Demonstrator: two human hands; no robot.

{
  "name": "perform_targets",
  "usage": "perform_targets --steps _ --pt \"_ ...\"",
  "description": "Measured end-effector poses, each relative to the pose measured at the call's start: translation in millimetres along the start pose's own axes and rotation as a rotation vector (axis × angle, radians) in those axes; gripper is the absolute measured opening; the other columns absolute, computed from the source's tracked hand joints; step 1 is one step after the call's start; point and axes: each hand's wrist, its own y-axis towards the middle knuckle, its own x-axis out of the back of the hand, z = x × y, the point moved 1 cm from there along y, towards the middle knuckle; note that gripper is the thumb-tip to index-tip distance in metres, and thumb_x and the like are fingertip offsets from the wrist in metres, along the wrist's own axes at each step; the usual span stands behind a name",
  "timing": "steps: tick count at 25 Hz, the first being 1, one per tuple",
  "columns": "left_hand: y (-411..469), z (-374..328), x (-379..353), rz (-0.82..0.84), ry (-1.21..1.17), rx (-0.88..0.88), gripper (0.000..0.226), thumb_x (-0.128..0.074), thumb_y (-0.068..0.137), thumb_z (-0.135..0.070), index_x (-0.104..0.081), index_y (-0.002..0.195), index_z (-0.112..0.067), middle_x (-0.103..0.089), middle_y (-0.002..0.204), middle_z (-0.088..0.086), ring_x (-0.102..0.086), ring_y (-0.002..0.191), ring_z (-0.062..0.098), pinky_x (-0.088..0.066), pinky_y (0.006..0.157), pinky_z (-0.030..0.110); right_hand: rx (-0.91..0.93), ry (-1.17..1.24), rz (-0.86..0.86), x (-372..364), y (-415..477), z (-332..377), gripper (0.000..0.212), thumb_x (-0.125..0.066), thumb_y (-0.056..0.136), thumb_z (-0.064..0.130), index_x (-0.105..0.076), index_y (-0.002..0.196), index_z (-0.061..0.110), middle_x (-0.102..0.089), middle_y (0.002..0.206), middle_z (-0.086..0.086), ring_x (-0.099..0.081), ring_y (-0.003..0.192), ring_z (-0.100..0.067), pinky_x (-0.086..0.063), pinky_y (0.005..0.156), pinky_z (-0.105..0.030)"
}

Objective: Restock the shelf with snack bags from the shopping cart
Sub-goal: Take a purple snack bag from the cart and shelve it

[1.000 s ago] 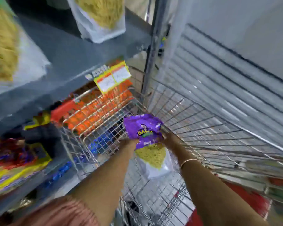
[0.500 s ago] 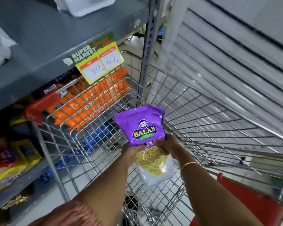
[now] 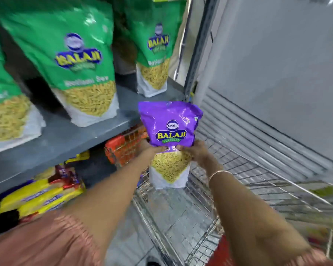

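Note:
A purple snack bag (image 3: 169, 125) with a clear lower window of yellow noodles is held upright over the wire shopping cart (image 3: 238, 175). My left hand (image 3: 149, 147) grips its left side and my right hand (image 3: 194, 150) grips its right side, both at mid-height. The bag's top reaches the front edge of the grey shelf (image 3: 69, 139), near the shelf's right end. Green snack bags (image 3: 79, 60) stand upright on that shelf, one (image 3: 155, 47) close to the right post.
A grey metal upright post (image 3: 198, 48) bounds the shelf on the right, with a grey ribbed wall panel (image 3: 258, 121) beyond it. Yellow packets (image 3: 40, 194) and orange packets (image 3: 123, 146) lie on the lower shelf. The cart's red handle (image 3: 219, 252) is near me.
Both hands have lifted the purple bag up out of the cart to the level of the grey shelf. The view has tilted up, so the green bags now show.

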Motion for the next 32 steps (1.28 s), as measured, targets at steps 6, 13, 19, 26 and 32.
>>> perform_targets --steps 6,13,19,26,32 --pt "-68.6 -83.4 129.0 -0.008 0.148 -0.196 0.043 -0.078 0.068 -0.004 -0.064 0.108 0.003 -0.063 0.097 0.006 -0.05 0.036 -0.016 -0.038 0.038 0.001 0.176 -0.138 0.302 -82.2 -39.1 105.4 0.039 -0.068 0.07 -0.002 -0.059 0.107 0.007 -0.074 0.069 0.012 -0.067 0.066 -0.002 -0.051 0.051 -0.016" --pt "-149.5 -111.8 322.2 -0.084 0.291 -0.185 0.022 -0.071 0.076 -0.007 -0.063 0.093 -0.018 -0.068 0.07 -0.009 -0.062 0.061 0.008 -0.051 0.048 0.017 0.299 -0.267 0.56 -261.1 -55.2 163.3 0.043 -0.074 0.066 0.002 -0.062 0.106 0.006 -0.075 0.086 0.002 -0.064 0.084 -0.022 -0.056 0.076 -0.036" --pt "-205.1 -85.9 455.4 -0.345 0.185 -0.138 0.034 -0.069 0.076 -0.001 -0.06 0.107 -0.014 -0.07 0.055 -0.016 -0.062 0.046 -0.007 -0.049 0.04 0.011 0.428 -0.307 0.649 -413.0 -84.9 176.2 0.025 -0.076 0.064 0.001 -0.063 0.074 0.019 -0.067 0.055 0.014 -0.057 0.054 -0.008 -0.046 0.052 -0.024" --pt "-202.4 -35.0 509.7 -0.586 0.006 -0.283 0.051 -0.073 0.067 0.01 -0.057 0.115 0.004 -0.071 0.062 -0.021 -0.064 0.063 -0.004 -0.049 0.052 0.002 0.57 -0.219 0.645 -491.8 -82.1 154.3 0.048 -0.082 0.052 0.015 -0.068 0.097 0.006 -0.07 0.1 -0.014 -0.065 0.08 -0.013 -0.053 0.085 -0.043" --pt "-185.1 44.6 498.7 -0.503 0.071 -0.136 0.084 -0.083 0.038 -0.012 -0.05 0.115 -0.014 -0.063 0.114 0.007 -0.056 0.11 0.02 -0.052 0.088 0.03 0.449 -0.366 0.78 -490.5 -75.6 88.5 0.079 -0.084 0.051 0.009 -0.046 0.121 0.006 -0.06 0.119 -0.009 -0.062 0.102 -0.009 -0.052 0.089 -0.022"
